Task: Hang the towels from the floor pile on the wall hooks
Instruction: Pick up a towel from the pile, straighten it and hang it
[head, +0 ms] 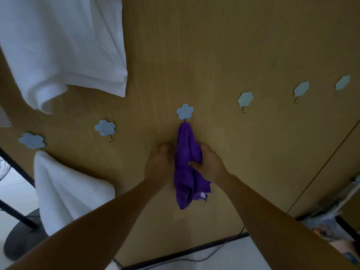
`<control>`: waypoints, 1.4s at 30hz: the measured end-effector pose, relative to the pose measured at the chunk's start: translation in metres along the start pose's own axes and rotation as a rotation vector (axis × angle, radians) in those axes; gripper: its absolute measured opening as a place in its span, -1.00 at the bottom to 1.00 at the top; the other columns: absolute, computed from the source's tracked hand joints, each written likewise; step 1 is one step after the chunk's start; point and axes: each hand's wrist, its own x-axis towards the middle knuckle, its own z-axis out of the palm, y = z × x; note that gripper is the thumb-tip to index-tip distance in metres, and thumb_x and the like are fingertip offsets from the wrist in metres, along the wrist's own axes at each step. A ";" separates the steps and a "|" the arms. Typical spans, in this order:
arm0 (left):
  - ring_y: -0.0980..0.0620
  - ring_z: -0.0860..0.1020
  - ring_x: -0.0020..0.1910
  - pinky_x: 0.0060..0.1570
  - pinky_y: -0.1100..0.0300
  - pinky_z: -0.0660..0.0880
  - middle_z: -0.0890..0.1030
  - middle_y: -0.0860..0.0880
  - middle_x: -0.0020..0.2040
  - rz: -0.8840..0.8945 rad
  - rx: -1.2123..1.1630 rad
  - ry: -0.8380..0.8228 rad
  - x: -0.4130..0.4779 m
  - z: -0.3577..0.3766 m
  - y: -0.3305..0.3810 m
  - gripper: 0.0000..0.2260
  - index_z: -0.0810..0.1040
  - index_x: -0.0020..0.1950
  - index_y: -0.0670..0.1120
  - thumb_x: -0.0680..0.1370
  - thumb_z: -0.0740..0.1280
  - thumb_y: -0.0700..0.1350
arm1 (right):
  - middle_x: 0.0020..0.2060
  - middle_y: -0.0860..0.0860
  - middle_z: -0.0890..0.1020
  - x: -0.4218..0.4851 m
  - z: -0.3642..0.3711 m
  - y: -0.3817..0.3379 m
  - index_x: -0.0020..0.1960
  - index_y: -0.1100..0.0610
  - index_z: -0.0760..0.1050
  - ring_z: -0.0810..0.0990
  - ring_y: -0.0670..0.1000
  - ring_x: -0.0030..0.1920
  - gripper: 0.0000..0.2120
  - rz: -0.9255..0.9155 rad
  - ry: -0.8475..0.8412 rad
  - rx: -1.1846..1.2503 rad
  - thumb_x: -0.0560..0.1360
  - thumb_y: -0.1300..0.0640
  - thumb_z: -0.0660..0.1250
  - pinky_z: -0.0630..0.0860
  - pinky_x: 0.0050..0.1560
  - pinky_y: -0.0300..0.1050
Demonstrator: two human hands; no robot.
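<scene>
Flower hooks (185,112) across wooden wall (233,45)

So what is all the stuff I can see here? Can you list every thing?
purple towel: one, purple, hanging from the middle flower hook on the wall
white towels: two, white; one high at top left, one hanging low at left
flower hooks: six, pale blue, in a row across the wall; the middle one holds the purple towel, the far left one sits above the low white towel, four look bare
wall: one, wooden brown, filling most of the view
fan stand: one, black, bottom left on the floor
left hand: one, beside the purple towel, against the wall
right hand: one, its grip closed on the purple towel
</scene>
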 end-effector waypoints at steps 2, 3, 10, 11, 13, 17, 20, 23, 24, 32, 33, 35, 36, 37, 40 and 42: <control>-0.03 0.55 -0.04 -0.09 0.09 0.46 0.57 -0.01 0.04 -0.097 -0.221 0.053 0.003 0.000 0.015 -0.59 0.46 0.24 -0.06 0.46 0.25 0.10 | 0.24 0.01 0.50 -0.003 0.003 0.000 0.40 0.03 0.32 0.52 0.06 0.18 -0.38 0.009 0.009 0.007 0.40 0.03 0.46 0.43 0.11 -0.14; 0.01 0.55 -0.05 -0.09 0.11 0.45 0.57 0.04 0.04 -0.135 -0.251 -0.013 0.004 0.004 0.018 -0.52 0.44 0.26 -0.03 0.43 0.28 0.18 | 0.21 -0.01 0.52 -0.004 0.004 -0.001 0.38 0.00 0.33 0.54 0.05 0.16 -0.41 -0.006 0.020 0.028 0.40 0.04 0.45 0.43 0.07 -0.14; -0.18 0.55 0.15 0.02 0.12 0.43 0.60 -0.18 0.16 -0.093 0.062 -0.394 -0.021 0.031 -0.042 -0.64 0.47 0.28 -0.18 0.49 0.30 -0.15 | 0.17 0.08 0.58 -0.007 -0.002 0.014 0.36 0.11 0.37 0.57 0.13 0.14 -0.50 0.045 -0.040 -0.147 0.45 0.12 0.38 0.48 0.11 -0.08; -0.16 0.54 0.17 0.08 0.12 0.44 0.60 -0.16 0.19 -0.111 0.143 -0.458 -0.026 0.032 -0.054 -0.67 0.50 0.26 -0.16 0.50 0.26 -0.16 | 0.15 0.10 0.60 -0.009 -0.004 0.020 0.36 0.12 0.38 0.57 0.16 0.13 -0.51 0.063 -0.065 -0.198 0.45 0.13 0.37 0.49 0.09 -0.08; -0.13 0.55 0.17 0.09 0.13 0.45 0.60 -0.15 0.17 -0.185 0.266 -0.463 -0.031 0.031 -0.067 -0.72 0.53 0.18 -0.14 0.50 0.22 -0.20 | 0.12 0.11 0.62 -0.012 -0.007 0.028 0.33 0.11 0.40 0.58 0.18 0.12 -0.52 0.113 -0.105 -0.261 0.42 0.13 0.37 0.51 0.07 -0.04; -0.15 0.56 0.00 -0.11 0.15 0.40 0.57 -0.10 0.03 -0.225 -0.047 0.036 -0.021 0.019 -0.036 -0.70 0.49 0.14 -0.16 0.41 0.33 -0.19 | 0.26 0.08 0.48 -0.012 -0.011 0.024 0.40 0.11 0.34 0.43 0.10 0.27 -0.23 0.008 0.027 -0.113 0.27 0.03 0.55 0.41 0.27 0.02; 0.08 0.48 -0.02 -0.10 0.30 0.35 0.47 0.03 0.07 -0.027 -0.303 0.182 -0.008 0.010 0.006 -0.59 0.41 0.24 -0.11 0.39 0.26 -0.11 | 0.30 0.06 0.43 -0.008 -0.008 0.006 0.44 0.13 0.30 0.39 0.02 0.30 -0.20 -0.156 0.163 0.088 0.29 0.03 0.56 0.35 0.29 -0.10; 0.09 0.49 0.06 0.08 0.24 0.43 0.52 -0.03 0.13 0.115 -0.404 -0.039 0.005 0.012 0.027 -0.61 0.39 0.32 -0.15 0.49 0.28 -0.19 | 0.17 0.00 0.56 -0.003 -0.001 -0.007 0.36 0.04 0.36 0.55 0.04 0.16 -0.45 -0.088 0.082 0.122 0.42 0.10 0.44 0.42 0.07 -0.22; 0.08 0.50 -0.04 0.03 0.17 0.44 0.54 -0.04 0.01 0.136 -0.367 -0.078 0.006 0.015 0.028 -0.70 0.43 0.24 -0.20 0.51 0.26 -0.25 | 0.15 0.01 0.59 -0.003 0.003 -0.008 0.37 0.06 0.35 0.58 0.07 0.13 -0.49 -0.046 0.043 0.118 0.46 0.14 0.40 0.39 0.00 -0.27; -0.15 0.48 0.22 0.11 0.15 0.39 0.49 -0.18 0.28 -0.038 0.059 -0.472 -0.031 0.046 -0.049 -0.55 0.28 0.42 -0.20 0.56 0.27 -0.15 | 0.15 0.13 0.59 -0.058 0.019 0.004 0.36 0.16 0.33 0.57 0.18 0.13 -0.43 0.341 -0.098 0.008 0.42 0.12 0.44 0.45 -0.02 -0.12; -0.14 0.44 0.30 0.20 0.15 0.38 0.43 -0.18 0.36 -0.061 0.169 -0.627 -0.044 0.050 -0.063 -0.49 0.22 0.46 -0.21 0.56 0.27 -0.10 | 0.19 0.12 0.57 -0.075 0.021 0.009 0.38 0.16 0.32 0.56 0.16 0.16 -0.40 0.409 -0.112 -0.001 0.43 0.08 0.45 0.42 -0.02 -0.16; -0.11 0.35 0.39 0.26 0.19 0.34 0.31 -0.19 0.46 -0.114 0.303 -0.920 -0.072 0.056 -0.087 -0.36 0.10 0.51 -0.23 0.55 0.29 -0.03 | 0.32 0.10 0.47 -0.115 0.025 0.017 0.47 0.15 0.25 0.50 0.10 0.26 -0.31 0.548 -0.143 -0.012 0.44 0.02 0.45 0.39 0.11 -0.21; -0.11 0.34 0.41 0.26 0.21 0.33 0.29 -0.19 0.47 -0.102 0.338 -1.027 -0.085 0.057 -0.093 -0.33 0.08 0.52 -0.23 0.54 0.31 -0.01 | 0.37 0.11 0.42 -0.137 0.025 0.019 0.49 0.16 0.22 0.46 0.09 0.31 -0.29 0.611 -0.148 -0.027 0.45 0.02 0.45 0.38 0.21 -0.19; -0.10 0.33 0.41 0.27 0.20 0.32 0.28 -0.18 0.47 -0.056 0.354 -1.097 -0.097 0.057 -0.096 -0.32 0.09 0.51 -0.24 0.53 0.32 0.01 | 0.40 0.12 0.39 -0.160 0.025 0.020 0.51 0.17 0.20 0.43 0.09 0.35 -0.28 0.668 -0.139 -0.045 0.46 0.02 0.44 0.36 0.28 -0.16; -0.10 0.35 0.39 0.31 0.15 0.33 0.30 -0.18 0.46 0.162 0.322 -1.184 -0.130 0.060 -0.086 -0.30 0.10 0.52 -0.20 0.52 0.33 0.03 | 0.42 0.15 0.37 -0.231 0.027 0.012 0.50 0.18 0.22 0.42 0.12 0.36 -0.30 0.814 -0.031 -0.090 0.48 0.02 0.43 0.34 0.31 -0.12; -0.11 0.35 0.40 0.34 0.09 0.32 0.30 -0.17 0.46 0.321 0.263 -1.197 -0.154 0.060 -0.071 -0.32 0.12 0.52 -0.17 0.51 0.33 0.03 | 0.40 0.15 0.37 -0.282 0.034 0.000 0.50 0.15 0.24 0.40 0.14 0.36 -0.33 0.894 0.049 -0.130 0.49 0.00 0.41 0.34 0.30 -0.07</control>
